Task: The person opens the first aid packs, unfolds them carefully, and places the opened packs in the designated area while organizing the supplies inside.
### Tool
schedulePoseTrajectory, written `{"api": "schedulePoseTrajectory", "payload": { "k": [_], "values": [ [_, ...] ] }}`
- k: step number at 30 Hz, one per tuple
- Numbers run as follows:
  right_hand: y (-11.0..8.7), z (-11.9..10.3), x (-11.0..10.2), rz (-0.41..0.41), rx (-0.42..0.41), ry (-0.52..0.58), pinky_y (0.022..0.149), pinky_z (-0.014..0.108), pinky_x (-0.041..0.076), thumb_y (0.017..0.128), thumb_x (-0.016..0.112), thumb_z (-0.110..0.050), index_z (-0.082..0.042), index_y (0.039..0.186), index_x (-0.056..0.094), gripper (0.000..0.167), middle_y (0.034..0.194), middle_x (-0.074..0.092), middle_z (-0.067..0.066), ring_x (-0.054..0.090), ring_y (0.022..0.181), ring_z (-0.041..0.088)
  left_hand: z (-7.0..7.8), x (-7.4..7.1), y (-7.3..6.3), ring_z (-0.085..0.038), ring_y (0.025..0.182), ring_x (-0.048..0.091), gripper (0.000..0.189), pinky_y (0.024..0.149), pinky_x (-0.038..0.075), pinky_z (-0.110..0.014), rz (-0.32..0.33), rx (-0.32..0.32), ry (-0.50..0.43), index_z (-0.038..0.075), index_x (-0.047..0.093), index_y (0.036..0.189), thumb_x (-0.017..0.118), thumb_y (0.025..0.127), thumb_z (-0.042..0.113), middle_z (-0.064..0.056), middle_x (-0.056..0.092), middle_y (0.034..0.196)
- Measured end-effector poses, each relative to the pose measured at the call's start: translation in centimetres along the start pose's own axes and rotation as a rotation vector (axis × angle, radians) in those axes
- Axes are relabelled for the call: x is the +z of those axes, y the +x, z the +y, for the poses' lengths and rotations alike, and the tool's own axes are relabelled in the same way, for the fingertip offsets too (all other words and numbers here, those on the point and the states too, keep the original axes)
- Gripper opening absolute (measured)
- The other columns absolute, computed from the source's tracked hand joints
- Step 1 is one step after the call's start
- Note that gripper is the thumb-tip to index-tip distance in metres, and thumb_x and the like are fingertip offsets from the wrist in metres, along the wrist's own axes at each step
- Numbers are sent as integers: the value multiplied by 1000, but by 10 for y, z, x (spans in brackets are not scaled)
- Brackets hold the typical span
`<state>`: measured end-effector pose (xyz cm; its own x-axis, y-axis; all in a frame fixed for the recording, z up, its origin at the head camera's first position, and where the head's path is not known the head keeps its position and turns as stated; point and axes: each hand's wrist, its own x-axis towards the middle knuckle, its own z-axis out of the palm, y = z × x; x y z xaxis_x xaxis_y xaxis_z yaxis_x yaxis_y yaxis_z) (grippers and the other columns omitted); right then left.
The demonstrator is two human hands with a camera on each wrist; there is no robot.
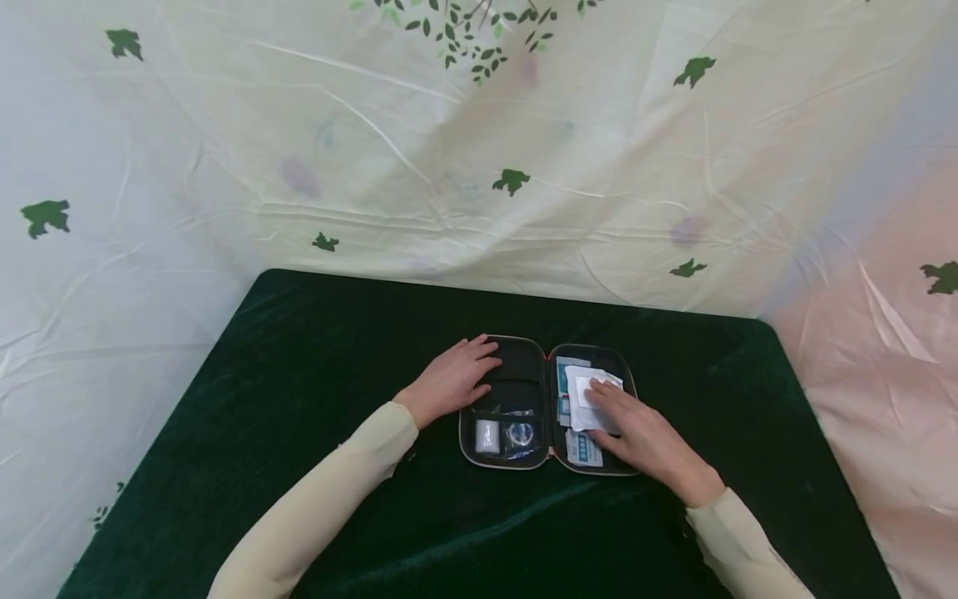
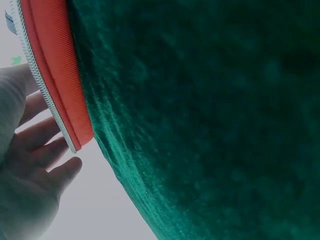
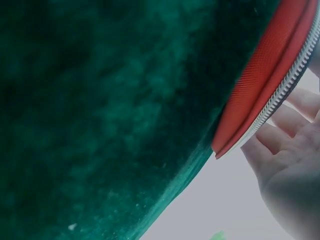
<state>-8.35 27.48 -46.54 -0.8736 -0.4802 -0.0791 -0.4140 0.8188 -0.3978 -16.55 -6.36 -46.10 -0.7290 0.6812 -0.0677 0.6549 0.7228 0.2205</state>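
Note:
An unzipped case with a black lining (image 1: 516,361) lies spread flat on the table, its outside red (image 2: 57,65) with a zip round the rim. My left hand (image 1: 453,381) rests on the left edge of the case, fingers spread over the lining. Over the right half, my right hand (image 1: 649,437) has its extended fingers on a white flat packet (image 1: 580,418) and covers part of it. Blue-and-white packets (image 1: 584,450) lie beneath and below that packet. In the left half's lower pocket are a white roll (image 1: 487,438) and a clear bag (image 1: 520,435) with something round inside.
The table wears a dark green velvety cloth (image 1: 299,358). Pale fabric (image 1: 419,158) with green leaf and bird prints hangs behind the table and on both sides.

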Motion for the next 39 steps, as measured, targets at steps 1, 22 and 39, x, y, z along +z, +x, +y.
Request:
{"api": "schedulePoseTrajectory", "payload": {
  "k": [1, 22, 39],
  "values": [
    [0, 0, 0, 4, -1, -4, 111, 64, 39, 96, 75, -27, -7, 154, 48, 67, 162, 40, 18, 37, 148, 42, 0, 0, 1, -28, 153, 33, 45, 123, 29, -47, 1, -3, -3, 11, 63, 142, 71, 101, 28, -12, 47, 158],
    [-9, -10, 1, 311, -73, 110, 100, 61, 50, 100, 65, -3, -8, 148, 57, 49, 148, 57, 19, 60, 130, 39, -11, 0, 4, -28, 144, 47, 16, 106, 50, -48, 88, 0, -111, 12, 78, 112, 68, 102, 18, -10, 63, 142],
    [6, -57, 11, 416, -263, 52, 100, 51, 53, 90, 75, 0, -8, 141, 64, 53, 140, 65, 12, 64, 126, 32, -16, -5, 11, -27, 132, 59, 10, 92, 59, -42, 76, 22, -144, 15, 72, 109, 64, 103, 19, -5, 75, 109]
  ]
}}
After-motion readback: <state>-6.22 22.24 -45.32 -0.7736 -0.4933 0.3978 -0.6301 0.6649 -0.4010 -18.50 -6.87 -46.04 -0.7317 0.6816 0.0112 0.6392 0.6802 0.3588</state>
